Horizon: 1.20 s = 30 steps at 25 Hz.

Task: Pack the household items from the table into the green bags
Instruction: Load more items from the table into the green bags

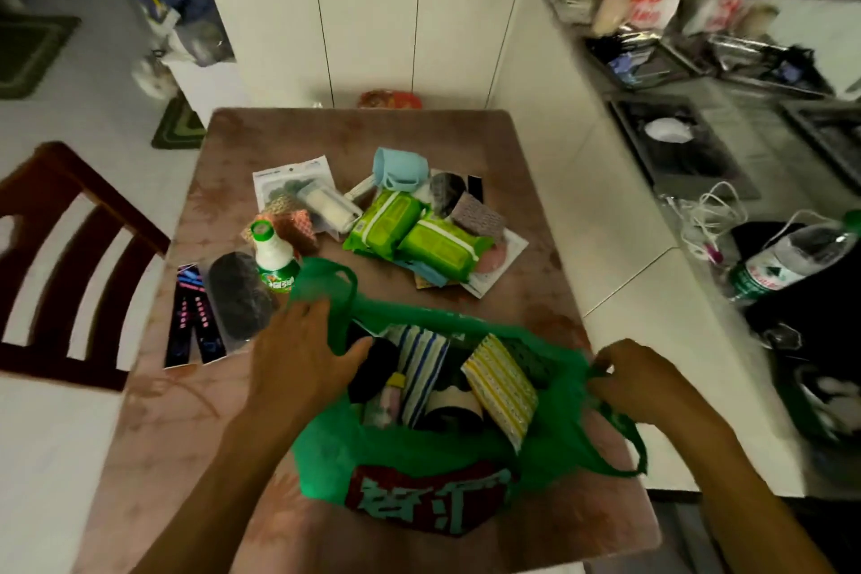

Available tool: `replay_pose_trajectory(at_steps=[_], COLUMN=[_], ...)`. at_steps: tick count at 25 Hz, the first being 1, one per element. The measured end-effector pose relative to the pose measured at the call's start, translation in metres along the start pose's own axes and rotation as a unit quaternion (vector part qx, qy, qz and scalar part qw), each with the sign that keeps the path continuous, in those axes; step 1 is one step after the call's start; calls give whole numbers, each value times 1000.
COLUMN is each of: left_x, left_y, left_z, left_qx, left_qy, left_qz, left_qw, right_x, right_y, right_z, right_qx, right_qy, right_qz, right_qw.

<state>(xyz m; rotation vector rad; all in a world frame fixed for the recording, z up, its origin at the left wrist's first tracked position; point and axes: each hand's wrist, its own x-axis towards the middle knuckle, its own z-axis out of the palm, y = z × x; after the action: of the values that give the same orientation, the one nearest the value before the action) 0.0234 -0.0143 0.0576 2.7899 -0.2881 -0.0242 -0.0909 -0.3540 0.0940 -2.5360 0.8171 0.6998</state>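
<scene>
Holding green bag (419, 457) open | left hand (303, 354), right hand (638, 380) | contents blurred

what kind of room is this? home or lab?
Most likely a home kitchen and dining corner. A countertop with a sink runs along the right, white cabinets stand behind the table, and a wooden dining chair sits at its left.

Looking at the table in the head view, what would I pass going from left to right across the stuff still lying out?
Black packet → dark scrubber → green-capped bottle → white roll → blue cup → green wipes → grey sponge.
</scene>
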Motion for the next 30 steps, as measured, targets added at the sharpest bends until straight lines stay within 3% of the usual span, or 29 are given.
replay_pose_trajectory(at_steps=[2, 4, 5, 6, 7, 9, 10, 15, 17, 20, 24, 26, 28, 30], left_x=[6, 11, 14, 19, 22, 24, 21, -5, -14, -31, -46, -51, -57, -59], left_y=[10, 27, 37, 46, 54, 68, 73, 91, 83, 64, 57, 59, 59, 54], left_z=[6, 4, -4, -17, -33, -78, -99, -165, -167, -154, -146, -146, -139, -130], left_qx=[59, 62, 1, -110, -258, -511, -562, -626, -627, -598, -612, -598, -558, -495], left_qy=[-116, -147, -105, -48, -16, 14, 27, 90, 94, 57, 40, 18, 21, 81], left_qz=[-16, -21, -23, -31, -64, -123, -127, -10, -12, -77, -32, -30, -45, -75], left_qw=[991, 987, 994, 992, 964, 851, 817, 774, 773, 796, 789, 801, 829, 862], right_x=[0, 1, -2, -8, -15, -37, -47, -98, -96, -73, -49, -50, -50, -53], right_y=[-13, -45, -63, -78, -87, -94, -93, -113, -114, -98, -70, -59, -54, -63], right_z=[-2, -11, -17, -24, -31, -50, -63, -155, -152, -114, -129, -144, -136, -117], right_qx=[271, 553, 644, 688, 693, 661, 650, 591, 534, 487, 476, 336, 124, -2], right_qy=[25, 30, 17, 7, 2, 10, 26, 174, 232, 267, 328, 348, 338, 377], right_qz=[-39, -37, -42, -50, -66, -121, -147, -308, -308, -236, -175, -147, -112, -95], right_qw=[962, 832, 763, 724, 718, 741, 745, 725, 753, 798, 797, 863, 926, 921])
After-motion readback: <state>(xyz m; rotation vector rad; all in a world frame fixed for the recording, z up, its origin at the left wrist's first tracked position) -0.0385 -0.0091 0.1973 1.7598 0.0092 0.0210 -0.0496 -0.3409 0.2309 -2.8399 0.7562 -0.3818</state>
